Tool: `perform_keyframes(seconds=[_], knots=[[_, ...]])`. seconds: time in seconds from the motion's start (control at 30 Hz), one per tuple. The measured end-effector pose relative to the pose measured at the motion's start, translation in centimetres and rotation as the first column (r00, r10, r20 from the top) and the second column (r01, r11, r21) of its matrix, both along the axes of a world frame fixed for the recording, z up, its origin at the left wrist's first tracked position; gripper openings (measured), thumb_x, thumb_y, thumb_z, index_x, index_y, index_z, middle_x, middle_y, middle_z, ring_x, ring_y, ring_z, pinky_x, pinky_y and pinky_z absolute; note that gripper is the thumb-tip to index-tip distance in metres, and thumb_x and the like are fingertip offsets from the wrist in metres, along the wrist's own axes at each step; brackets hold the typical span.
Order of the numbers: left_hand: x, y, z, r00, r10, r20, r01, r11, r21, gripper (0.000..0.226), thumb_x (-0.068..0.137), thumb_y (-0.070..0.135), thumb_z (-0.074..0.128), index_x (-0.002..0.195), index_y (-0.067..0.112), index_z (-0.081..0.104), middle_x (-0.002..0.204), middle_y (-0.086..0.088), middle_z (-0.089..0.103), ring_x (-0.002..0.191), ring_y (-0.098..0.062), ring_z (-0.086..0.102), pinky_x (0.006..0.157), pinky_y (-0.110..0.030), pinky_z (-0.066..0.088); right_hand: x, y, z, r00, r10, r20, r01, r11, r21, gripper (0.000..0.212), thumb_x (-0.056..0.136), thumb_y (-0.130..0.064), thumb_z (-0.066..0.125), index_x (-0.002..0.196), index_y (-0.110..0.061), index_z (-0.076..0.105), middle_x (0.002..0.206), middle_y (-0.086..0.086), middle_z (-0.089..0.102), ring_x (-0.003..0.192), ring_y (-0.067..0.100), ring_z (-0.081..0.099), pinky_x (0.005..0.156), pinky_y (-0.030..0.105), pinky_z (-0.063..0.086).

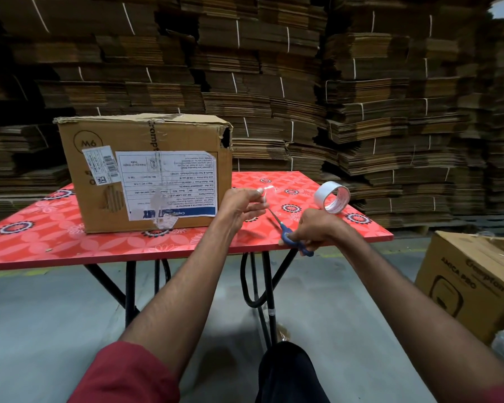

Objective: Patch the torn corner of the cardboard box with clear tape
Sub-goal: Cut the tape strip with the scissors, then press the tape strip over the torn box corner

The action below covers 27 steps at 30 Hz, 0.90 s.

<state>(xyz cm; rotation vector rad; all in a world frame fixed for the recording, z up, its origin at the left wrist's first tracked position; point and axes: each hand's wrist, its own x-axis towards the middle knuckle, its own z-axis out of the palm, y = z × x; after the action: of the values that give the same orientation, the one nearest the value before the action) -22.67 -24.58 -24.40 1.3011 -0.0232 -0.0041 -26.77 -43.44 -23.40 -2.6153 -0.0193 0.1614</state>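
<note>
A brown cardboard box (146, 173) with a white label stands on the left half of the red table (56, 242). Its upper right corner (226, 136) is torn open. My left hand (242, 203) is raised just right of the box and pinches a short strip of clear tape (267, 189) between its fingertips. My right hand (314, 228) grips blue-handled scissors (291, 237), whose blades point up toward the strip. A roll of clear tape (332, 197) stands on edge on the table, behind my right hand.
Tall stacks of flattened cardboard (303, 82) fill the background behind the table. A second brown box (474, 283) sits on the floor at the right. The table's black folding legs (262, 286) stand in front of my knee.
</note>
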Motion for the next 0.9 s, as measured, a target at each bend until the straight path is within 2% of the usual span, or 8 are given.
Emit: perform_keyframes(seconds=[0.13, 0.27, 0.4, 0.57, 0.67, 0.77, 0.83, 0.9], knots=[[-0.4, 0.5, 0.3, 1.0, 0.016, 0.012, -0.016, 1.0, 0.008, 0.005, 0.091, 0.009, 0.068, 0.093, 0.004, 0.065, 0.084, -0.012, 0.071, 0.075, -0.024, 0.071, 0.078, -0.038, 0.062, 0.2, 1.5, 1.2, 0.998, 0.038, 0.056, -0.024, 0.973, -0.23, 0.03, 0.084, -0.031, 0.081, 0.076, -0.01, 0.061, 0.062, 0.002, 0.067, 0.047, 0.012, 0.062, 0.047, 0.022, 0.045], [-0.7, 1.0, 0.2, 1.0, 0.017, 0.021, -0.017, 1.0, 0.017, 0.009, 0.092, 0.009, 0.068, 0.098, 0.003, 0.065, 0.084, -0.011, 0.071, 0.072, -0.022, 0.07, 0.071, -0.033, 0.062, 0.6, 2.2, 2.1, 0.986, 0.089, 0.141, -0.014, 0.887, -0.462, 0.031, 0.086, -0.028, 0.076, 0.068, -0.014, 0.055, 0.082, 0.006, 0.067, 0.073, 0.022, 0.063, 0.062, 0.029, 0.05], [-0.7, 1.4, -0.1, 1.0, 0.015, 0.018, -0.016, 1.0, 0.02, 0.022, 0.092, 0.009, 0.068, 0.111, -0.002, 0.064, 0.085, -0.011, 0.072, 0.07, -0.02, 0.07, 0.072, -0.033, 0.062, 1.1, 1.7, 2.2, 0.994, 0.086, 0.065, -0.044, 0.876, -0.48, 0.023, 0.08, -0.024, 0.081, 0.07, -0.012, 0.064, 0.075, 0.003, 0.068, 0.061, 0.016, 0.06, 0.061, 0.027, 0.05], [-1.0, 1.2, -0.1, 1.0, 0.024, 0.02, -0.024, 0.999, 0.032, 0.01, 0.093, 0.009, 0.067, 0.1, 0.003, 0.065, 0.081, -0.009, 0.072, 0.067, -0.019, 0.069, 0.076, -0.035, 0.06, 0.9, 1.3, 1.8, 0.992, 0.126, 0.021, -0.104, 0.891, -0.443, 0.021, 0.082, -0.027, 0.083, 0.089, -0.008, 0.076, 0.078, 0.002, 0.072, 0.072, 0.017, 0.065, 0.064, 0.031, 0.053], [-1.1, 1.1, 0.1, 0.998, 0.035, 0.047, -0.038, 0.998, 0.059, 0.014, 0.092, 0.009, 0.067, 0.104, 0.0, 0.065, 0.078, -0.009, 0.072, 0.063, -0.017, 0.069, 0.072, -0.033, 0.061, 1.1, 1.0, 1.8, 0.99, 0.081, 0.113, -0.036, 0.936, -0.35, 0.017, 0.087, -0.019, 0.075, 0.091, -0.003, 0.078, 0.083, 0.009, 0.076, 0.078, 0.023, 0.074, 0.074, 0.037, 0.062], [-1.1, 1.3, 0.5, 0.994, 0.06, 0.093, -0.069, 0.993, 0.098, 0.017, 0.092, 0.009, 0.068, 0.104, -0.003, 0.066, 0.082, -0.013, 0.071, 0.062, -0.017, 0.069, 0.063, -0.03, 0.06, 1.5, 1.0, 1.8, 0.955, 0.0, 0.297, -0.004, 1.0, 0.014, 0.029, 0.095, -0.024, 0.066, 0.088, 0.002, 0.077, 0.082, 0.017, 0.077, 0.078, 0.029, 0.076, 0.077, 0.045, 0.064], [-1.1, 1.4, 0.8, 0.987, 0.095, 0.126, -0.112, 0.985, 0.128, 0.011, 0.092, 0.009, 0.068, 0.097, -0.001, 0.066, 0.082, -0.015, 0.071, 0.063, -0.019, 0.068, 0.059, -0.029, 0.059, 1.0, 1.4, 2.1, 0.922, -0.051, 0.385, -0.084, 0.941, 0.327, 0.038, 0.098, -0.036, 0.064, 0.09, -0.001, 0.077, 0.082, 0.013, 0.076, 0.078, 0.026, 0.075, 0.073, 0.04, 0.063], [-1.1, 1.6, 1.1, 0.977, 0.129, 0.169, -0.156, 0.975, 0.157, 0.008, 0.092, 0.01, 0.068, 0.091, 0.002, 0.067, 0.079, -0.015, 0.071, 0.064, -0.02, 0.068, 0.058, -0.03, 0.057, 0.4, 2.3, 2.5, 0.905, -0.056, 0.422, -0.171, 0.859, 0.483, 0.046, 0.096, -0.051, 0.063, 0.096, -0.007, 0.076, 0.085, 0.006, 0.076, 0.081, 0.017, 0.074, 0.067, 0.029, 0.059]])
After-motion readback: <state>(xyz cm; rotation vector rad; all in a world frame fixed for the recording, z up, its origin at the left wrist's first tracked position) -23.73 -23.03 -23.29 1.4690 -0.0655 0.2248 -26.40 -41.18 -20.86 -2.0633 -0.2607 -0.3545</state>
